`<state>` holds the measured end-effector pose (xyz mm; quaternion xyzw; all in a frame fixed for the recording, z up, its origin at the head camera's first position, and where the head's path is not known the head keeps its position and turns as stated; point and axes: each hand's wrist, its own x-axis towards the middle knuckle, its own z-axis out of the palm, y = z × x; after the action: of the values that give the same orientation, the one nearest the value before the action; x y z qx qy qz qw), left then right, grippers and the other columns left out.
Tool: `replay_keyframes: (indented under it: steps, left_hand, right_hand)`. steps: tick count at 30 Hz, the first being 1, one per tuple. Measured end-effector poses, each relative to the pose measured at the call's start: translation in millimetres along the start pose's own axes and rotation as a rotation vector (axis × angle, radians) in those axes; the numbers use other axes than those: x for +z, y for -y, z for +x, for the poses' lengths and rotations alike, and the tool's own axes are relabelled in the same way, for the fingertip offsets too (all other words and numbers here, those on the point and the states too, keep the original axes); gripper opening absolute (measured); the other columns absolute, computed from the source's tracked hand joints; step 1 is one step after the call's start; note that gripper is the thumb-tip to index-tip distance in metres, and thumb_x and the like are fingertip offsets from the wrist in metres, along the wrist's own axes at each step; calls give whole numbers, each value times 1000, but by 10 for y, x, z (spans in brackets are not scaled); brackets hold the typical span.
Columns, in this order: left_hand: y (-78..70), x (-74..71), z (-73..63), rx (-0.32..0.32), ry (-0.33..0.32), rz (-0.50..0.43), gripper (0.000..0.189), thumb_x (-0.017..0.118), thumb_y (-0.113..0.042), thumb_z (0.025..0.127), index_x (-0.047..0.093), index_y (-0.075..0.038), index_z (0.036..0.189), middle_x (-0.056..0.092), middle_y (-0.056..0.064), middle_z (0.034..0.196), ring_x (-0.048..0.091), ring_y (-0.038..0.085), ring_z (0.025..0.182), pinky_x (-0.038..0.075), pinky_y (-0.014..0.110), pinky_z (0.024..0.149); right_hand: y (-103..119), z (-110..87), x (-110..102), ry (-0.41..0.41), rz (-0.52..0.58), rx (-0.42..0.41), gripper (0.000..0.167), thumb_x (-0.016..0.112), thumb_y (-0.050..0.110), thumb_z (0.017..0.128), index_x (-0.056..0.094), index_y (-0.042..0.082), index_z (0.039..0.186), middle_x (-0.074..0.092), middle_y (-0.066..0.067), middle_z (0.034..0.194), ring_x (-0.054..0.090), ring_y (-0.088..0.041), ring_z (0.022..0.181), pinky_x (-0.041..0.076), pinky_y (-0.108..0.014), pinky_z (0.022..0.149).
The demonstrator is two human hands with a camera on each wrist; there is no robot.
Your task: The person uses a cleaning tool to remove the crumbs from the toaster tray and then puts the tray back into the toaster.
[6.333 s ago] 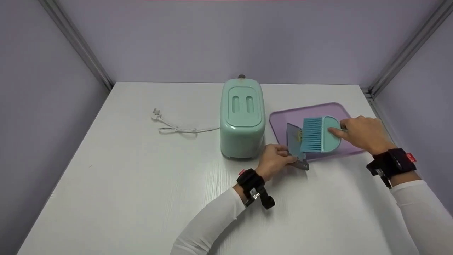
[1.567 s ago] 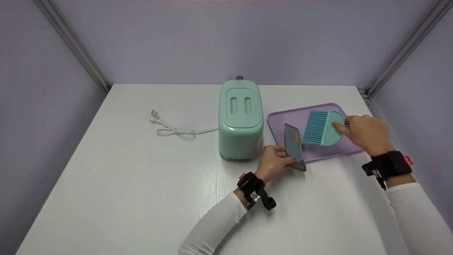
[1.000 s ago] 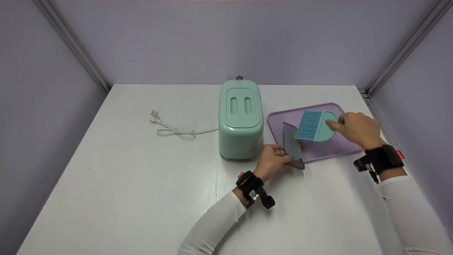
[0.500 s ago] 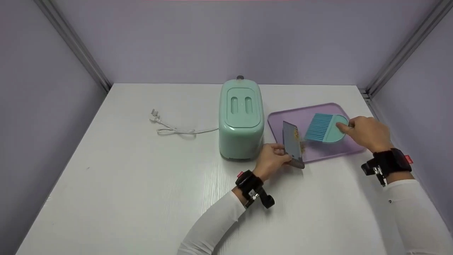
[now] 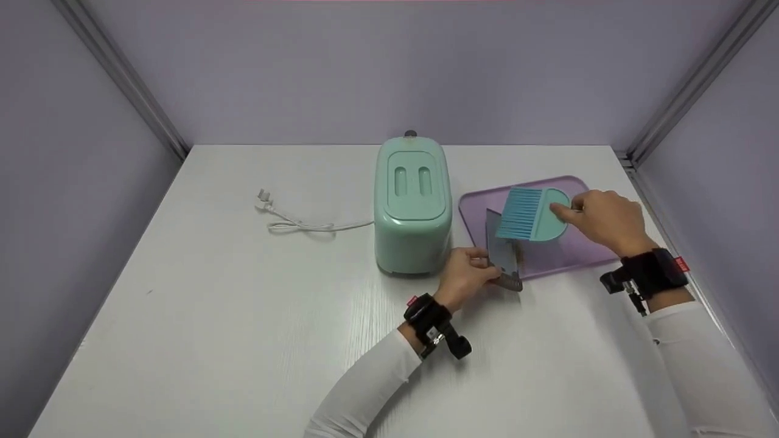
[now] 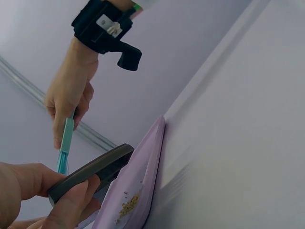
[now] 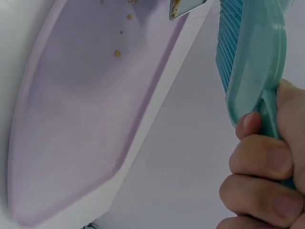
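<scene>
My left hand (image 5: 464, 280) pinches the dark grey handle edge of a thin metal crumb tray (image 5: 496, 246). This tray stands tilted on its side over the left part of a lilac tray (image 5: 566, 255). The right hand (image 5: 611, 222) grips the handle of a teal hand brush (image 5: 550, 219). In the head view its bristles overlap the crumb tray's upper part; in the right wrist view the bristles (image 7: 229, 43) hang above the lilac tray. Yellow-brown crumbs (image 6: 127, 205) lie on the lilac tray below the crumb tray, and some cling to the crumb tray's corner (image 7: 177, 7).
A mint-green toaster (image 5: 417, 188), its top lidded, stands just left of the lilac tray, close to my left hand. Its white cord and plug (image 5: 265, 201) lie to the left on the white table (image 5: 231, 340). Pale walls (image 5: 389, 73) enclose the table's back and sides.
The brush has swung right and left repeatedly, and now is left again over the crumb tray. Crumbs have appeared on the lilac tray. The left hand has barely moved; its crumb tray stands steeper.
</scene>
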<state>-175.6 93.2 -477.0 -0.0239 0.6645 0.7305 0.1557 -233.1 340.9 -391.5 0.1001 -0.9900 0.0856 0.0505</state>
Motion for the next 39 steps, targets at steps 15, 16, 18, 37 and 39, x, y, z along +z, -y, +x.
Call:
replay_keyframes:
  steps: [15, 16, 18, 37, 39]
  left_hand:
    - [-47, -10, -4, 20, 0, -11, 37, 70, 3, 69, 61, -1, 104, 60, 1, 81, 58, 9, 73, 51, 25, 61]
    - [-48, -11, -4, 22, -1, -11, 37, 70, 3, 69, 61, 0, 105, 59, 1, 81, 57, 9, 73, 51, 25, 61]
    - [-46, -10, -5, 24, -7, -4, 39, 70, 3, 69, 60, 0, 107, 60, 1, 83, 58, 9, 74, 51, 24, 61]
    - [-62, -29, -33, -6, 1, -39, 45, 67, 5, 71, 55, 4, 115, 61, 9, 92, 62, 14, 77, 51, 25, 61]
    - [-61, -34, -27, -8, -3, -27, 45, 67, 5, 71, 55, 4, 114, 61, 9, 91, 62, 14, 76, 51, 25, 61]
  right_hand:
    - [-54, 122, 277, 102, 179, 14, 55, 45, 61, 80, 41, 13, 53, 27, 4, 50, 27, -14, 45, 16, -28, 37]
    - [-76, 120, 287, 108, 185, 17, 55, 45, 61, 80, 42, 13, 54, 28, 4, 51, 28, -14, 46, 16, -28, 37]
    - [-117, 107, 296, 119, 186, 19, 55, 45, 61, 81, 45, 13, 54, 30, 3, 51, 30, -15, 46, 18, -28, 37]
    - [-279, -45, -16, 21, 35, 1, 53, 47, 59, 81, 44, 15, 53, 26, 4, 47, 22, -13, 42, 10, -26, 36]
    - [-233, -72, -78, 12, 17, -19, 50, 48, 59, 81, 51, 16, 56, 27, 4, 46, 23, -13, 42, 11, -26, 36]
